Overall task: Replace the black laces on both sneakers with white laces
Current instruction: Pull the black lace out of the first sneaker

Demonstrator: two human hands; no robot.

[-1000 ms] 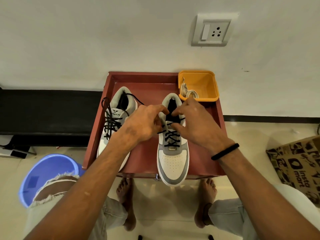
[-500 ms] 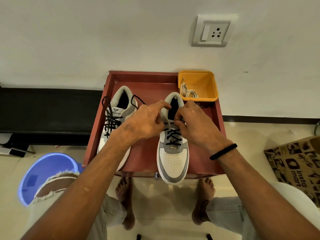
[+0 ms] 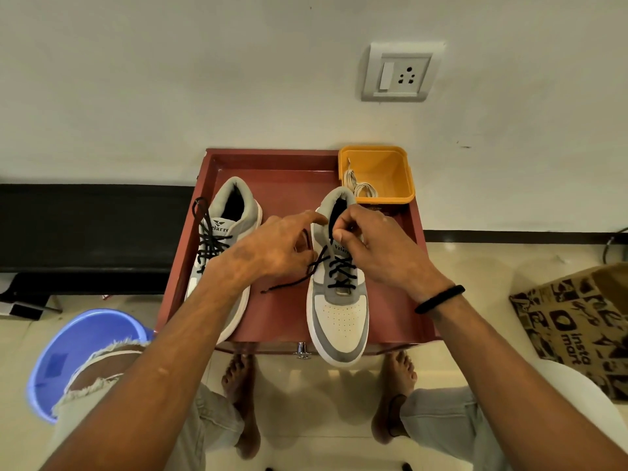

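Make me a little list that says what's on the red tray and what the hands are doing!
tray: red tray, holds both sneakers
left sneaker: black lace fully threaded
right sneaker: black lace undone at top, one end loose on tray
left hand: pulling a lace strand, fingers curled
right hand: pinching lace at tongue
yellow tub: white laces inside
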